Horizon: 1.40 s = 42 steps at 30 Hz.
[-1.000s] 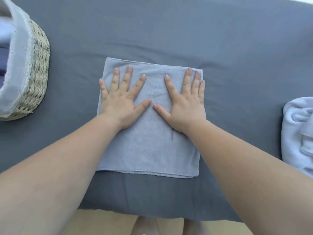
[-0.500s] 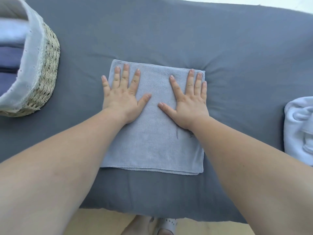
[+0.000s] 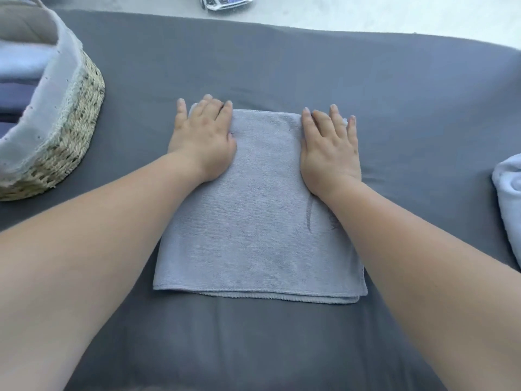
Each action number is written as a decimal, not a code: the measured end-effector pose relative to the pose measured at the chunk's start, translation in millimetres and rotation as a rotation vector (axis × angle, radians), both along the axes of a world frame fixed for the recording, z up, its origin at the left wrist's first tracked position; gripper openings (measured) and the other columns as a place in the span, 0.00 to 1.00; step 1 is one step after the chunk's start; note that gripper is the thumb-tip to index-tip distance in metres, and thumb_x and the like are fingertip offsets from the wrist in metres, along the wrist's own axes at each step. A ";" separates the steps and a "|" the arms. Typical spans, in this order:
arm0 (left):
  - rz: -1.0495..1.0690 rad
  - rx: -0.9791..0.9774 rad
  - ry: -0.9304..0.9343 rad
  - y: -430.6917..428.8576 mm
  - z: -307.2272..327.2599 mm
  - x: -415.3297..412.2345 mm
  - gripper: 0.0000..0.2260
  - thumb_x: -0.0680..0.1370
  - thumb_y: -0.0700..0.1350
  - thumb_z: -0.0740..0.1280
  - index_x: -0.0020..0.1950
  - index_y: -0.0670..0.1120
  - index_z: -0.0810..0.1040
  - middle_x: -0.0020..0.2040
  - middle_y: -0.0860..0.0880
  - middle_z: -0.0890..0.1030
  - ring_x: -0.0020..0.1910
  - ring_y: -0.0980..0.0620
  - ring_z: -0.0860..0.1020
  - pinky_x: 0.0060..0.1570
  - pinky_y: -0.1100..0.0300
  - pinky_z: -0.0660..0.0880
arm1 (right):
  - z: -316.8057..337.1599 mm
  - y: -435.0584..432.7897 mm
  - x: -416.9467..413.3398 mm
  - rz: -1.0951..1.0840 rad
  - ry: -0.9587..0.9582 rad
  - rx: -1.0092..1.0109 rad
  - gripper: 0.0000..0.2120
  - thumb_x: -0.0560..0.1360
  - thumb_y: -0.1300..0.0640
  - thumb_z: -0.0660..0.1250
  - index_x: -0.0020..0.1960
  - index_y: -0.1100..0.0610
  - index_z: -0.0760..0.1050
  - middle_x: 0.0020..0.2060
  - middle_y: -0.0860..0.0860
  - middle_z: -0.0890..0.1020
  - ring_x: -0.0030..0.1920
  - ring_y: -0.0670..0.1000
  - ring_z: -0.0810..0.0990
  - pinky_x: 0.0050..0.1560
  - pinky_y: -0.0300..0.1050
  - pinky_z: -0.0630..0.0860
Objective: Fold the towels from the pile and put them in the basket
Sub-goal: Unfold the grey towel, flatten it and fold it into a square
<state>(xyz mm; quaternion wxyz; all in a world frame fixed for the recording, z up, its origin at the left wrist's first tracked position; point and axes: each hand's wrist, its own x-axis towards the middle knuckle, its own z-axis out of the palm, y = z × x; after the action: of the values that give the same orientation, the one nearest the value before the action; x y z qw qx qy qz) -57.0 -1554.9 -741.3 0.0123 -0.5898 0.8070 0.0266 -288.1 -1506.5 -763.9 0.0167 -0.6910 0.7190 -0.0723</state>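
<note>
towel: grey towel (image 3: 259,210), folded to a rectangle, lies flat mid-bench on the dark grey cover (image 3: 394,94); doubled edges show along the near side.
left hand: left hand (image 3: 204,136) palm down on the towel's far-left corner, fingers flat and close together, tips past the far edge onto the cover. Grips nothing.
right hand: right hand (image 3: 329,149) palm down on the far-right corner, fingers flat, slightly spread, tips at the far edge. Grips nothing.
basket: woven basket (image 3: 76,114) with pale cloth liner, far left on the bench, well apart from the towel; folded light and darker towels inside.
pile: pale towel pile (image 3: 509,198) at right frame edge, mostly cut off.
background: white toy car (image 3: 225,1) beyond the far bench edge.
</note>
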 end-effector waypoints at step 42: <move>-0.211 -0.505 0.330 131.4 22.4 68.9 0.09 0.68 0.40 0.62 0.44 0.46 0.80 0.41 0.46 0.79 0.42 0.40 0.78 0.43 0.49 0.71 | 53.2 132.0 -8.1 0.314 -0.062 -0.364 0.06 0.73 0.63 0.70 0.47 0.56 0.83 0.43 0.53 0.79 0.41 0.61 0.79 0.39 0.48 0.74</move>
<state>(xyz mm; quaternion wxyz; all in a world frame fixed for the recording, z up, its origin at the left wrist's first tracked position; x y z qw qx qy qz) 12.0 -1423.4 -718.9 -0.2630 -0.4750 0.8359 -0.0807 -296.2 -1374.6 -710.7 -0.0750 -0.7833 0.5772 -0.2182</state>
